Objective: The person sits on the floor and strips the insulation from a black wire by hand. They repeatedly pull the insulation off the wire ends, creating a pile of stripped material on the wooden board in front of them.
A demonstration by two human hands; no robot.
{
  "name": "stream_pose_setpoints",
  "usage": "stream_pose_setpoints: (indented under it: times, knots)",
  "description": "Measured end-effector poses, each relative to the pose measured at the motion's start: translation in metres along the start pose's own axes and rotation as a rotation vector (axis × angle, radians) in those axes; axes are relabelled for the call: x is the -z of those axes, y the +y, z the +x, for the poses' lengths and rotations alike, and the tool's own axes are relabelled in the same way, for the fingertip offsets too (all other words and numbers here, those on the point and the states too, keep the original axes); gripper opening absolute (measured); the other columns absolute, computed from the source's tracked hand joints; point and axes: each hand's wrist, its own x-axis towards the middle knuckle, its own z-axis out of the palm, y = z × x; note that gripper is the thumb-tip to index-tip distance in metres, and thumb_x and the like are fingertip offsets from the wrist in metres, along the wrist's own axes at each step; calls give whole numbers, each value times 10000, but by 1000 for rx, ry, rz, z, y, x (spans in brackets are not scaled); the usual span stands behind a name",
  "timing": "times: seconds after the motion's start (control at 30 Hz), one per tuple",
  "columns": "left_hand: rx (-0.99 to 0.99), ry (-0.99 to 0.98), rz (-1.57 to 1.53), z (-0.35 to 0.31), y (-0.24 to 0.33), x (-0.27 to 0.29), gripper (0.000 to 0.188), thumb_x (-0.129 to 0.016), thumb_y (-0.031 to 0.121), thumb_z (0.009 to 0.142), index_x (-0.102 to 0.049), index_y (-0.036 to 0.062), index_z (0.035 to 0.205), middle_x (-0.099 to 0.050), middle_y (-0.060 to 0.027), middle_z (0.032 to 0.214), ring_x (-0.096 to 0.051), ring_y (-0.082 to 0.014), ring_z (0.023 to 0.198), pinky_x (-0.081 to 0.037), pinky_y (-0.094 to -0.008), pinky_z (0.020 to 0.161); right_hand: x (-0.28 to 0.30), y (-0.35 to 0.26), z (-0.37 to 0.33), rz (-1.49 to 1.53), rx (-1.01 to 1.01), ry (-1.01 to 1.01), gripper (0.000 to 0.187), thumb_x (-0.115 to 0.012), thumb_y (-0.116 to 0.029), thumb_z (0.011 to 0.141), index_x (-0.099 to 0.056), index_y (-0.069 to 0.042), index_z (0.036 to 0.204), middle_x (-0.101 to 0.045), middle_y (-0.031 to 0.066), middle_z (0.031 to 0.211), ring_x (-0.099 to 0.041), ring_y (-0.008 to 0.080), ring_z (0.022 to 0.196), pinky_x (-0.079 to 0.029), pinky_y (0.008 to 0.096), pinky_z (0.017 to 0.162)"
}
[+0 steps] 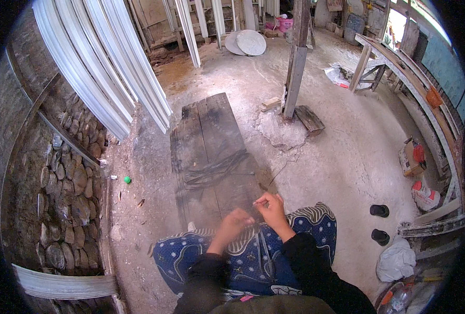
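Note:
My left hand and my right hand are close together above my lap, fingers pinched. My left hand is slightly blurred. What lies between the fingertips is too small to make out. Just below them, a thin grey strip trails in loops over the blue patterned cloth on my lap. In front of me lies a low, worn wooden board on the floor. Across its middle rests a loose bundle of thin dark strips.
Long pale corrugated sheets hang at the left, beside stacked stones. A wooden post stands beyond the board, with a wood block at its foot. Black sandals and a white sack lie right, near a long bench.

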Motion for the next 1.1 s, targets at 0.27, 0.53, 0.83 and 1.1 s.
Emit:
stream_pose_setpoints:
  times: [0.27,0.53,0.83,1.1]
  knots:
    - [-3,-237,-190,-8,3,-1,108,-613,153,760,-604,46,766,-468,1,823,-478,-105,773,-392,-239,707,-21,-5,-3,-384,96,265,117,-619,-165,704,-634,-145,818,-533,56,759,-519,242,787,-323,442,863]
    - [213,493,-415,2,0,18,118,-622,29,726,-573,7,832,-593,-27,710,-528,-71,594,-400,-186,530,3,3,2,390,-27,-261,122,-638,-166,730,-658,-80,814,-499,66,967,-475,170,931,-366,294,831]
    - [90,633,-383,5,-9,21,108,-601,-12,702,-510,26,659,-604,-93,773,-559,-121,639,-434,-220,568,14,-21,-4,736,-33,-725,168,-660,-80,692,-640,-31,851,-561,82,1045,-437,195,1084,-308,341,920]
    - [75,660,-160,6,-10,11,95,-637,50,682,-573,-12,648,-616,-92,799,-573,-148,702,-441,-250,649,14,-23,-5,581,-27,-556,102,-672,-40,655,-645,-36,753,-631,71,849,-534,186,954,-201,372,1001]
